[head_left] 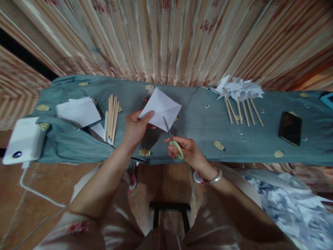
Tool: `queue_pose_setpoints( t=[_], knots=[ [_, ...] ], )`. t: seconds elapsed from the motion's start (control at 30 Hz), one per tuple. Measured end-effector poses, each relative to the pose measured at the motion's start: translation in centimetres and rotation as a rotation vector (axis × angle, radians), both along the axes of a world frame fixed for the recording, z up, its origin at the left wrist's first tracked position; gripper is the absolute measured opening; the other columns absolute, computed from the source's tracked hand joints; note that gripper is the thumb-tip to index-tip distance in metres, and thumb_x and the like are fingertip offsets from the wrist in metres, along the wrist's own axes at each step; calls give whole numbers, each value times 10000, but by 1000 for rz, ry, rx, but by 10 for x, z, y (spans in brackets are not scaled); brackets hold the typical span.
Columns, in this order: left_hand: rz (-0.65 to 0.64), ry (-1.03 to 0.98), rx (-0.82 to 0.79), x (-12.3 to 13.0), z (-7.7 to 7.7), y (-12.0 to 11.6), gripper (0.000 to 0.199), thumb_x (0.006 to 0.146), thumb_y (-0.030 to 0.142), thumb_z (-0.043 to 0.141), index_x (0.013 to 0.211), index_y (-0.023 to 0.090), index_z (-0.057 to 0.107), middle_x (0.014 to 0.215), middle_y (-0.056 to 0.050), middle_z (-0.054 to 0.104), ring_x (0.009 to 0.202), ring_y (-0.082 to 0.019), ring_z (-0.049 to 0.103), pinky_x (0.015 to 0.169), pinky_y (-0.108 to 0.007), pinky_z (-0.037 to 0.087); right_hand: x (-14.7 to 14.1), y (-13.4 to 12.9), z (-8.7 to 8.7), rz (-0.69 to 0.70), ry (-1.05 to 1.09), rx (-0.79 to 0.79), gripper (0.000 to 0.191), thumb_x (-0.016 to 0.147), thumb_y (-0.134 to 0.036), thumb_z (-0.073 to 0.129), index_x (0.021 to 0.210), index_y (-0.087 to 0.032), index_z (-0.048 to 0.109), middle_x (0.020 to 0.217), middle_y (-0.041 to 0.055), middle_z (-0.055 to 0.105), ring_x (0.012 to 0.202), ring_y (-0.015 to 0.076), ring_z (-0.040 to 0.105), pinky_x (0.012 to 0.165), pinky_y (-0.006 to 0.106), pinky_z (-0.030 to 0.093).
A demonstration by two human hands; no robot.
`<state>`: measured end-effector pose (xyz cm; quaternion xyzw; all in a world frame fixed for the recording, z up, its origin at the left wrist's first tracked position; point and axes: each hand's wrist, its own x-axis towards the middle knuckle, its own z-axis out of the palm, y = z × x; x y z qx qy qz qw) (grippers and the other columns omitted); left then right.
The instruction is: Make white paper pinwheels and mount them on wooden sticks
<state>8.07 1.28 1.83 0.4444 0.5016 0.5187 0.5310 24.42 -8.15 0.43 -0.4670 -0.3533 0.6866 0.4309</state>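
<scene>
A square white sheet of paper [163,106], turned like a diamond and creased across, is pinched at its left corner by my left hand [136,128], thumb on top. My right hand [186,149] grips a pair of scissors [177,149] with pale green handles. The blades point up and left over the lower corner of the paper; whether they are cutting into it I cannot tell. Left of my left hand lies a bundle of thin wooden sticks [112,116]. Beyond it is a stack of white paper sheets [79,111].
White paper pinwheels on sticks [238,88] lie at the back right, beside a dark phone [290,128]. At the left end sits a white device [23,140] with a cable. A bag of white paper pieces [293,205] stands lower right. Curtains [166,41] hang behind the cloth-covered table [192,139].
</scene>
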Motion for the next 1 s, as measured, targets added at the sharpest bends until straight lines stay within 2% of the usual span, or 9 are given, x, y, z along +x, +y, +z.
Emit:
queue_pose_setpoints(
  t=[0.43, 0.67, 1.0],
  knots=[
    [-15, 10, -5, 2, 2, -4, 370, 639, 461, 813, 788, 130, 739, 700, -27, 707, 568, -132, 622, 480, -227, 536, 1, -1, -1, -4, -19, 8, 472, 579, -507, 870, 864, -173, 695, 572, -43, 636, 471, 65, 533, 474, 200, 438],
    [-16, 14, -6, 2, 0, -4, 402, 630, 495, 813, 792, 135, 739, 699, -32, 710, 572, -140, 626, 485, -235, 541, 0, 0, 2, -49, -33, 5, 484, 540, -531, 879, 822, -180, 700, 537, -51, 630, 450, 63, 526, 458, 197, 431],
    [-30, 20, -13, 4, 0, -5, 369, 644, 479, 798, 764, 137, 730, 697, -39, 706, 582, -159, 634, 505, -263, 538, 1, 0, -1, -26, -33, 12, 463, 577, -532, 860, 826, -180, 692, 558, -49, 629, 460, 64, 528, 469, 201, 442]
  ],
)
